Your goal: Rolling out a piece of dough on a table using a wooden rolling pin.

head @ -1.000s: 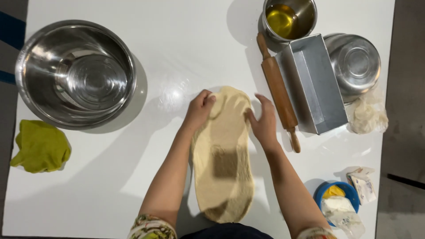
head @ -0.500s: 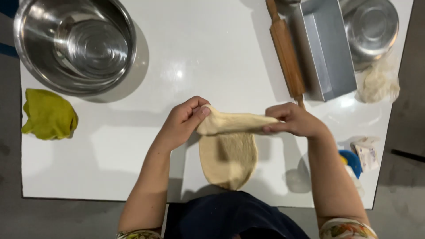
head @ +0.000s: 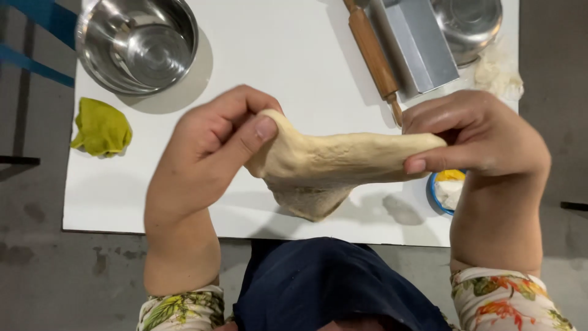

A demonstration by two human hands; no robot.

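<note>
Head view: fingers of the left hand (head: 211, 144) and right hand (head: 484, 138) pinch one pale, stretched sheet of dough (head: 324, 165), lifted above the white surface (head: 275, 55). Beyond lie two steel bowls, one rolling pin (head: 373, 55), one green cloth (head: 101, 127).

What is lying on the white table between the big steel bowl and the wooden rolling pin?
Nothing: in the head view, the white table is bare between the large steel bowl and the wooden rolling pin.
</note>
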